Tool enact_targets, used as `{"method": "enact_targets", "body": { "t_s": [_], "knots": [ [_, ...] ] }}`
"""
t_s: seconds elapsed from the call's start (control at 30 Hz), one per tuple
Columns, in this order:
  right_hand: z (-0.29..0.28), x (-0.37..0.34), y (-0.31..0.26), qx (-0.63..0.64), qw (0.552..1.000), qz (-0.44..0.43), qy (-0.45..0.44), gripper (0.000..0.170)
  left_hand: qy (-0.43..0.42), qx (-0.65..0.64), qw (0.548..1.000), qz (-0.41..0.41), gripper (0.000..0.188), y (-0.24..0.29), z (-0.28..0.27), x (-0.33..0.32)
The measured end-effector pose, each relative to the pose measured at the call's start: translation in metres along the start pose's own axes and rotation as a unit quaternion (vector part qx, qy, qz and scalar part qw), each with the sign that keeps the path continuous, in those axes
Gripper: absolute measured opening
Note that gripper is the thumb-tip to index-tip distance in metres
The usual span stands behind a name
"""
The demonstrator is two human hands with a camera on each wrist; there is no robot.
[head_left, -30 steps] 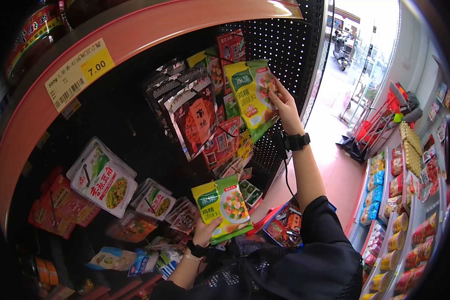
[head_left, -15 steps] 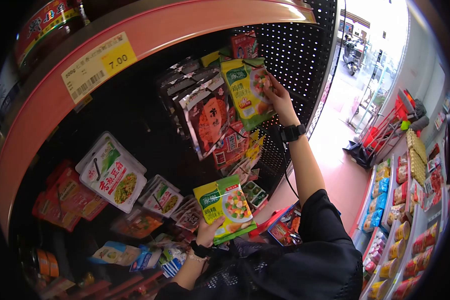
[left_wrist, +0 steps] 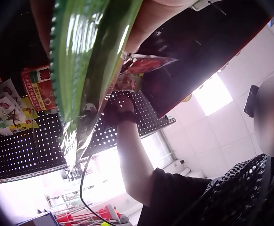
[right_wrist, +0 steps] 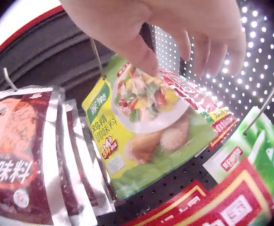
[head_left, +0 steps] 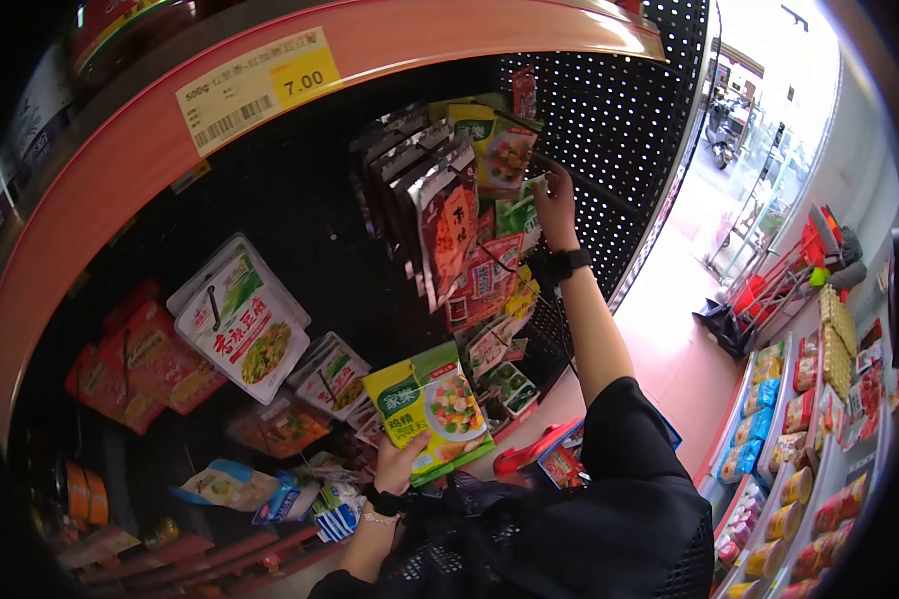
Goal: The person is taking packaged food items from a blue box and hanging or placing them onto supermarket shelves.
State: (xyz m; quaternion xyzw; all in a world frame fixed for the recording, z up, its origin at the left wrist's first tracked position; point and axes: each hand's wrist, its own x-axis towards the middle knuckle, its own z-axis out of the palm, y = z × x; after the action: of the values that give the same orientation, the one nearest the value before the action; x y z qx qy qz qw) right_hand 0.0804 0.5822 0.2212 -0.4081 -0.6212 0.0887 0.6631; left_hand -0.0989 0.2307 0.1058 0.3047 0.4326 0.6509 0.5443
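Note:
My left hand [head_left: 398, 465] grips a yellow-and-green seasoning packet [head_left: 438, 411] low in front of the body, thumb across its face. Seen edge-on, that packet's shiny green side [left_wrist: 94, 56] fills much of the left wrist view. A matching seasoning packet [right_wrist: 146, 127] hangs from a hook on the pegboard. Over its upper part is my right hand [right_wrist: 174, 28], fingers loosely bent and holding nothing. In the head view the right hand [head_left: 557, 208] is just below and right of that hanging packet [head_left: 501, 152], beside a green-and-white packet [head_left: 517, 216].
Dark red seasoning pouches [head_left: 448, 222] hang just left of the packet. A shelf edge with a price label [head_left: 260, 90] crosses above. White tubs [head_left: 245, 324] hang lower left. A black perforated board [head_left: 624, 140] stands at the right, with an aisle and stocked shelf [head_left: 769, 469] beyond.
The right hand has let go of the second packet, which now hangs on the hook, and has drawn slightly downward. The left hand still holds its packet. The head view has shifted a little.

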Motion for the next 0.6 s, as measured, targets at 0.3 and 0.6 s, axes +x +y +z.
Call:
{"method": "enact_targets", "body": {
  "t_s": [0.3,0.6],
  "knots": [
    [-0.119,-0.105,-0.081,0.356,0.796,0.153,-0.465,0.046,-0.107,0.138,0.98,0.097,0.019,0.034,0.049,0.031],
    [-0.153,-0.16,-0.086,0.324,0.87,0.228,-0.294,0.026,-0.222,0.156,0.951,0.144,0.025,0.046,0.117,0.078]
  ]
}}
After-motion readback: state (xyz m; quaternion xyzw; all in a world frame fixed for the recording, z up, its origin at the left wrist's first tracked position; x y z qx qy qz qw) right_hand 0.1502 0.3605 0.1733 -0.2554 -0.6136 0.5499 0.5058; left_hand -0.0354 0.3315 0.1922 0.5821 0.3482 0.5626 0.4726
